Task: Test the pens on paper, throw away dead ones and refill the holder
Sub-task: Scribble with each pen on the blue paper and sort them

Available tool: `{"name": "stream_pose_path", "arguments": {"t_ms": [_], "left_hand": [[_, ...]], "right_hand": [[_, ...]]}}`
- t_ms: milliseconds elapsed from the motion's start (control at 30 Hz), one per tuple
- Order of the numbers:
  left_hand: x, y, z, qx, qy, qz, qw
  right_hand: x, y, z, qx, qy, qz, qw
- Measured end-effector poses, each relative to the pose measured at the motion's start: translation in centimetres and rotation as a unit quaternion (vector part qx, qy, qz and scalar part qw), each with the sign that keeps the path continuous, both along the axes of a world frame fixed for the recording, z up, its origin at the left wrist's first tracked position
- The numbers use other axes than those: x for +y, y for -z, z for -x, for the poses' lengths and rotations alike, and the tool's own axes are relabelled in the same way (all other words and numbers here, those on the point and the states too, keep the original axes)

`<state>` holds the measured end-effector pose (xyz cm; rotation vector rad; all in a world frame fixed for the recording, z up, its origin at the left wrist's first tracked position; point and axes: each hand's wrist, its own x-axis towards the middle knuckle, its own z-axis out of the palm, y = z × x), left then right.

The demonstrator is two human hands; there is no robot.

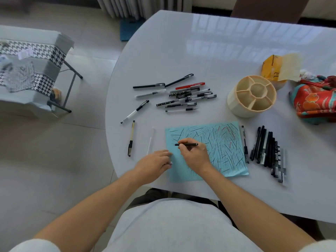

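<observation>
A light blue paper [225, 148] covered in black and red strokes lies near the table's front edge. My right hand [195, 157] grips a black pen [187, 144], its tip on the paper's left part. My left hand [154, 163] rests at the paper's left edge with a small pen cap [170, 163] in its fingers. A beige round holder [251, 96] with empty compartments stands at the back right. A loose heap of pens [185, 96] lies behind the paper, and a row of black pens [267, 151] lies to its right.
A yellow pen [131, 138], a white refill [151, 140] and a clear pen [135, 111] lie left of the paper. A yellow packet [280, 67] and a red patterned cloth bag [316, 99] sit at the right. A folding table [32, 70] stands on the floor to the left.
</observation>
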<state>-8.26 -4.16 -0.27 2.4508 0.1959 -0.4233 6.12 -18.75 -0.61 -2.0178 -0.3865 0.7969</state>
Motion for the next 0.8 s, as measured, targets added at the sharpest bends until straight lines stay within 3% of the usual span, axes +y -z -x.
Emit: {"name": "stream_pose_path", "arguments": {"t_ms": [133,300,467,800], "left_hand": [[-0.1,0.4,0.1,-0.010,-0.015,-0.006,1.000],[-0.2,0.6,-0.1,0.002,-0.041,-0.005,0.999],[-0.6,0.3,-0.4,0.005,-0.096,0.017,0.995],[-2.1,-1.3,-1.6,0.027,-0.157,0.039,0.986]], "right_hand": [[-0.1,0.1,0.1,-0.070,-0.059,0.013,0.996],[-1.3,0.0,-1.2,-0.117,-0.019,0.048,0.992],[-2.7,-1.2,-1.6,0.072,0.095,-0.071,0.990],[-3.2,-2.7,-0.9,0.204,0.068,-0.156,0.964]]}}
